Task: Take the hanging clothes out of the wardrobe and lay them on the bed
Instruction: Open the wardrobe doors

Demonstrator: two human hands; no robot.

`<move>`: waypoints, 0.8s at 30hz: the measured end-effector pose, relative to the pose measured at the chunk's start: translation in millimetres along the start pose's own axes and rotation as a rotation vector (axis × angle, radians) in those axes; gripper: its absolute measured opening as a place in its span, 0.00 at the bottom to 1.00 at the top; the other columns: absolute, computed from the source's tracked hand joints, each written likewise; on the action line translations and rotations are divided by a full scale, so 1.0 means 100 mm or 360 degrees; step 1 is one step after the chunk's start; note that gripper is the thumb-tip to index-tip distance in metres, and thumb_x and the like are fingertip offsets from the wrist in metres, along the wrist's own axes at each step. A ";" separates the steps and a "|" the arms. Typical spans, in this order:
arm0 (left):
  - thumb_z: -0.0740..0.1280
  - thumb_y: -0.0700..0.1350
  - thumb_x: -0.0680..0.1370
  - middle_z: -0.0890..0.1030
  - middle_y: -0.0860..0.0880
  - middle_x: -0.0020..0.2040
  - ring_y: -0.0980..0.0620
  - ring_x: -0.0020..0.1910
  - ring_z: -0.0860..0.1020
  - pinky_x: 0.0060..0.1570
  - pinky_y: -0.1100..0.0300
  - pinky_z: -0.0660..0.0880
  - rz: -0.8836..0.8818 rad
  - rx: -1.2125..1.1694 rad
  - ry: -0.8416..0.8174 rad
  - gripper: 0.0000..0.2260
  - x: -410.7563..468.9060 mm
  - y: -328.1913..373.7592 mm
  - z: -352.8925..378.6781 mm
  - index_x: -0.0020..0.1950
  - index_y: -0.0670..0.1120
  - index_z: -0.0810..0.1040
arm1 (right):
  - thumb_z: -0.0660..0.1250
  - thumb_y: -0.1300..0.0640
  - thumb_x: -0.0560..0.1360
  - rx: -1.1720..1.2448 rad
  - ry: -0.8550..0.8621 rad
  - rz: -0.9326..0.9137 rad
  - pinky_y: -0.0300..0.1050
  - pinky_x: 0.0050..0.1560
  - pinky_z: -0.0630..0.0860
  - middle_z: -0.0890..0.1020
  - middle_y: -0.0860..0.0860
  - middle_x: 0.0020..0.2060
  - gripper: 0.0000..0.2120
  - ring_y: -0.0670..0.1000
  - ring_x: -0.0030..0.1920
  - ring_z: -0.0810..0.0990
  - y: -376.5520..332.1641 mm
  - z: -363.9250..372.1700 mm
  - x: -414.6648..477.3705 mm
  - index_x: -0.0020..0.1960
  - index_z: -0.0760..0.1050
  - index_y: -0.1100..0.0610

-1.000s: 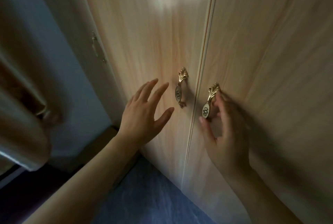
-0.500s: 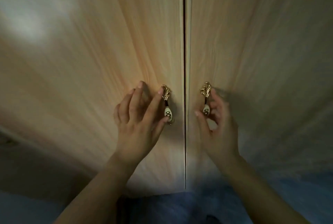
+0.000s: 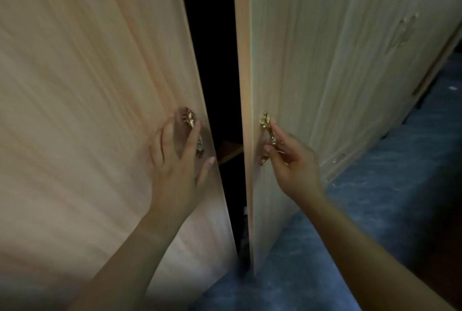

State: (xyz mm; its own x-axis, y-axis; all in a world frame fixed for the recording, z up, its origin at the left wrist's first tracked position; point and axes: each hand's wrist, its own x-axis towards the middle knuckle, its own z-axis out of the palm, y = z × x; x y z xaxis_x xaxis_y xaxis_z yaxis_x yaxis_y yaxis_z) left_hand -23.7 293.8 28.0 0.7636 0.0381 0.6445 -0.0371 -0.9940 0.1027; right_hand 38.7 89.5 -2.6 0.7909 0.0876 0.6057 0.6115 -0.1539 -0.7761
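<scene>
A pale wooden wardrobe point(image 3: 412, 73) was shown from close range, its left door point(image 3: 87, 85) and right door point(image 3: 312, 73) parted by a narrow dark gap point(image 3: 212, 60). The gilt left handle point(image 3: 192, 130) was gripped by the left hand point(image 3: 177, 160), fingers hooked behind it. The right handle point(image 3: 267, 135) was pinched by the curled fingers of the right hand point(image 3: 292, 160). No hanging clothes could be made out in the unlit interior. Both doors would best be drawn outward evenly and fully, so the clothes could be reached unobstructed. Blue carpet point(image 3: 375, 210) lay below.
</scene>
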 end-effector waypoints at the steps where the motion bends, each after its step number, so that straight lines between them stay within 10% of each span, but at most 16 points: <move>1: 0.60 0.56 0.77 0.54 0.40 0.74 0.38 0.72 0.57 0.69 0.44 0.55 0.0082 -0.0065 -0.0038 0.27 0.00 0.07 -0.03 0.74 0.49 0.62 | 0.66 0.67 0.74 -0.0030 0.0006 0.0011 0.36 0.50 0.76 0.81 0.55 0.47 0.29 0.54 0.46 0.81 -0.02 -0.12 -0.05 0.69 0.67 0.43; 9: 0.58 0.59 0.76 0.57 0.45 0.75 0.43 0.73 0.58 0.71 0.52 0.55 0.0496 -0.0627 -0.0286 0.28 0.10 0.93 0.08 0.74 0.50 0.61 | 0.67 0.71 0.72 0.0064 0.0064 0.0212 0.40 0.57 0.76 0.83 0.44 0.48 0.30 0.48 0.50 0.82 -0.17 -1.22 -0.39 0.62 0.74 0.39; 15: 0.59 0.60 0.76 0.56 0.48 0.76 0.49 0.74 0.54 0.72 0.56 0.51 0.0730 -0.0900 -0.0374 0.29 0.27 1.85 0.23 0.75 0.57 0.56 | 0.65 0.72 0.73 -0.0008 0.0160 0.0363 0.42 0.53 0.78 0.83 0.50 0.54 0.22 0.49 0.53 0.82 -0.12 -2.07 -0.50 0.65 0.73 0.58; 20: 0.57 0.60 0.76 0.50 0.52 0.78 0.55 0.76 0.49 0.70 0.70 0.44 0.0752 -0.1048 -0.0414 0.31 0.48 2.64 0.47 0.76 0.59 0.48 | 0.69 0.51 0.73 -0.0002 0.0299 0.0387 0.39 0.52 0.77 0.82 0.41 0.53 0.14 0.45 0.55 0.80 -0.18 -2.56 -0.56 0.58 0.77 0.49; 24: 0.55 0.54 0.79 0.48 0.51 0.77 0.67 0.74 0.45 0.68 0.76 0.46 0.0669 -0.1209 -0.0309 0.29 0.49 3.00 0.67 0.76 0.54 0.43 | 0.73 0.53 0.67 -0.0081 0.0552 0.0163 0.36 0.45 0.78 0.80 0.42 0.50 0.16 0.48 0.48 0.82 -0.20 -2.70 -0.53 0.55 0.79 0.49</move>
State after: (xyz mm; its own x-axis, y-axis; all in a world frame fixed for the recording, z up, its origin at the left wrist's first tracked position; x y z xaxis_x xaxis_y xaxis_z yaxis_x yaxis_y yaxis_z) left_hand 45.8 -9.4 39.2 0.6838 -0.4011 0.6096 -0.7038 -0.5831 0.4058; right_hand -22.1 -177.9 28.7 0.7871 -0.2687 0.5552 0.5204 -0.1939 -0.8316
